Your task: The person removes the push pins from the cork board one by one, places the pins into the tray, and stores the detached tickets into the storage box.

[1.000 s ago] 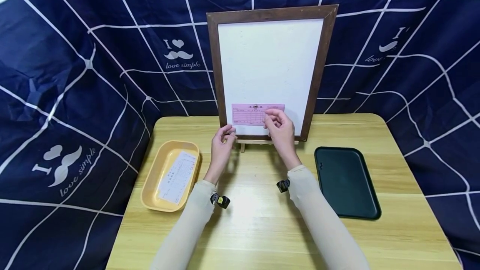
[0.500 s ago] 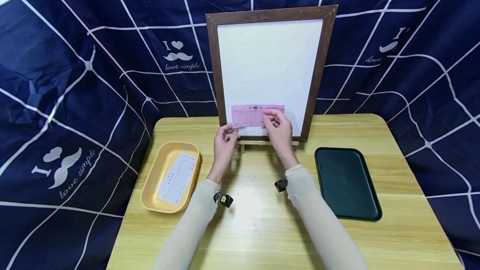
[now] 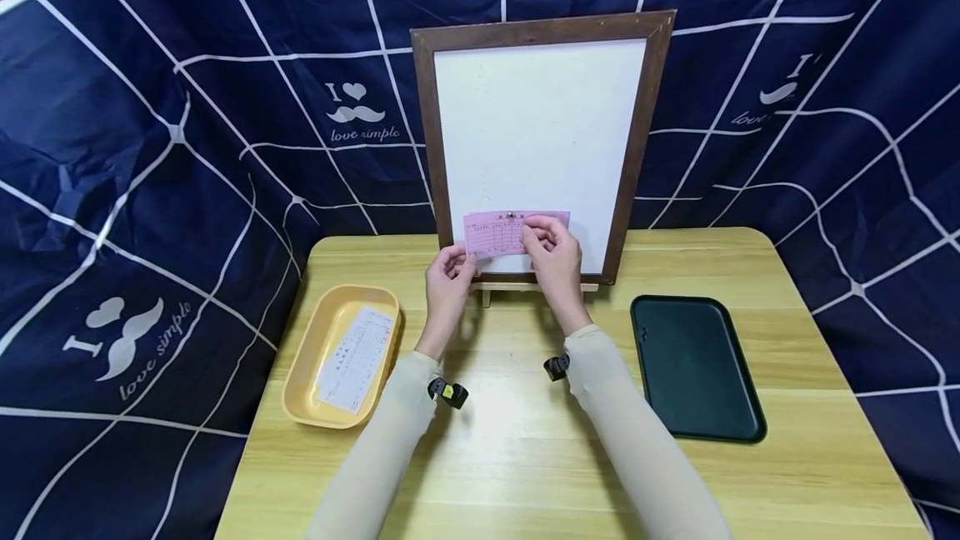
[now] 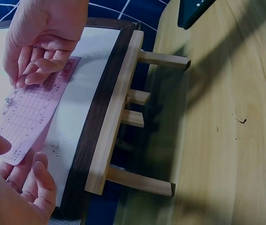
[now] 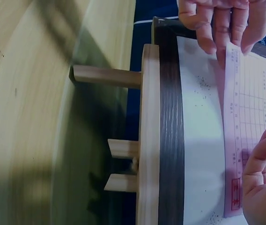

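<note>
A pink printed form slip (image 3: 489, 237) hangs low on a white board (image 3: 532, 123), with a small pin (image 3: 511, 215) at its top edge. My left hand (image 3: 447, 288) pinches the slip's lower left corner, thumb on the front and fingers behind. That end is bent away from the board, and more pink paper shows behind it in the left wrist view. Over the slip's right half is my right hand (image 3: 557, 267), its fingers curled and their tips right at the paper. The right thumb (image 5: 265, 144) is close to the pin; I cannot tell whether this hand pinches anything.
The board's brown wooden frame (image 3: 433, 140) leans on a small wooden easel (image 4: 114, 117) at the back of the table (image 3: 495, 457). A yellow basin (image 3: 300, 390) with white printed slips (image 3: 356, 357) stands left. A dark green tray (image 3: 697, 365) lies right.
My left hand has moved slightly right and taken hold of the slip's lower left corner, and that end has come away from the board. My right hand has shifted a little left.
</note>
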Available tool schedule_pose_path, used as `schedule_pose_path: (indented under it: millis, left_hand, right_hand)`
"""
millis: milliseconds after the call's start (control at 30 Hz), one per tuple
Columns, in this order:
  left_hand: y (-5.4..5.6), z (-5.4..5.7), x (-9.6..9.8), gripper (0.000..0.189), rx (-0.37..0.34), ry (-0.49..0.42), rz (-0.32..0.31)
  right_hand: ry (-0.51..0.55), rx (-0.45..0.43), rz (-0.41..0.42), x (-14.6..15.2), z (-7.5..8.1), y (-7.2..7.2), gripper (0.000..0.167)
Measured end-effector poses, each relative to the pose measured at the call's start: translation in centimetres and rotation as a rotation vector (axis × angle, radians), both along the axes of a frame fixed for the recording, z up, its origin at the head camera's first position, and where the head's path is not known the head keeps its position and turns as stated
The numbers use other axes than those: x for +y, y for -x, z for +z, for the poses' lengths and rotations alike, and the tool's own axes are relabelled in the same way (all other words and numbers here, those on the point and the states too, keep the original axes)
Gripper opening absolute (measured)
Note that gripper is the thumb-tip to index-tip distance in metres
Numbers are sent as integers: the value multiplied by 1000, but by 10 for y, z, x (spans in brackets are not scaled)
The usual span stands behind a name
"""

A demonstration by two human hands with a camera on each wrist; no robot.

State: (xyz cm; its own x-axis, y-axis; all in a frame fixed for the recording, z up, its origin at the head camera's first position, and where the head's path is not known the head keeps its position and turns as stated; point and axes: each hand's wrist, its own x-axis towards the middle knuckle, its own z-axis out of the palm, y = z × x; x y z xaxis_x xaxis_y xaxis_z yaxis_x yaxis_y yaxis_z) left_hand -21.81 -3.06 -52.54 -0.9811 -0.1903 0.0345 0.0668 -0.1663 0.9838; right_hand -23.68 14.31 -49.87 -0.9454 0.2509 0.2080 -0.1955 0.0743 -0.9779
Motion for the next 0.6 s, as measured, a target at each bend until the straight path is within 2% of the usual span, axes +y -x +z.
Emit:
schedule_pose_path:
  millis: [233,600]
  left_hand:
    - [3,4,-2,12,19,27,15]
    - [4,0,-6,7,55,28,-3]
  right_hand:
    - [1,45,-14,-11,3,6,20]
    - [-25,20,-69,-19,2,6,19]
